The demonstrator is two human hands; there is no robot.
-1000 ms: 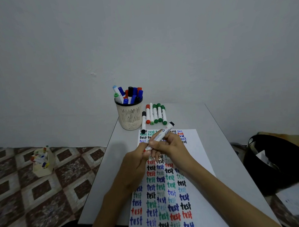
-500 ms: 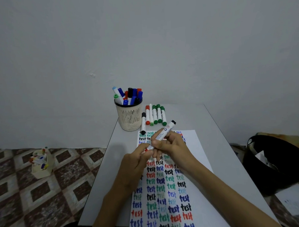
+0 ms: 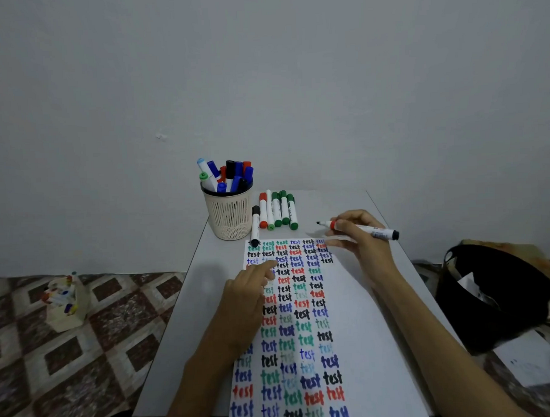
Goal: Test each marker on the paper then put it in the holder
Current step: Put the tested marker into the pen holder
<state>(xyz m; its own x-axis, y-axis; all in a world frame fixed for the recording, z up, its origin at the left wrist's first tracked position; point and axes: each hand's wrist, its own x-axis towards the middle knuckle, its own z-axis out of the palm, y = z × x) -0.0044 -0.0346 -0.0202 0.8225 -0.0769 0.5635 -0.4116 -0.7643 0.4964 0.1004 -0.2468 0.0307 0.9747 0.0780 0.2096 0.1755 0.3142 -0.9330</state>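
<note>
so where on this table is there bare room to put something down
Bare table strip between the table's left edge and the paper, nearer than the holder. Far right corner, between the loose markers and the right hand holding the marker. Crowded: holder and loose markers at the far left.

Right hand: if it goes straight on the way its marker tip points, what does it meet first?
Probably the rightmost green-capped white marker of the row on the grey table. Height is unclear: the right hand with its uncapped white marker might pass over.
</note>
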